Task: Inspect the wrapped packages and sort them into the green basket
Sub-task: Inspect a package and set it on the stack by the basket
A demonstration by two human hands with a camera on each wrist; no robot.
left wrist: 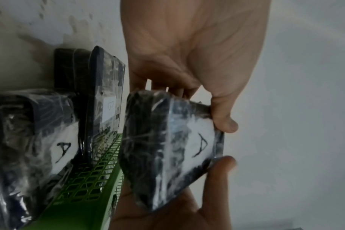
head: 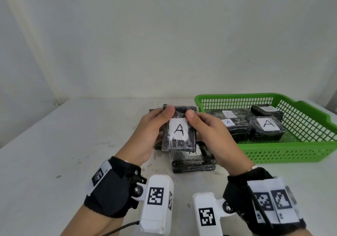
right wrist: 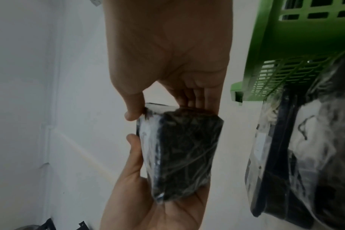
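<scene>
Package (head: 179, 132) in both hands' grip

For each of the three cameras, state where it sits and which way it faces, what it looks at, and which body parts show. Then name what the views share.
Head: worn on the head, facing forward and down at the table; both hands, left hand and right hand, hold up the held package beside the green basket.
Left wrist: on the left wrist, facing along the palm toward the basket; both thumbs show.
Right wrist: on the right wrist, facing along the palm toward the package's side; both hands show.
Shared: all three show the held package and the basket.
</scene>
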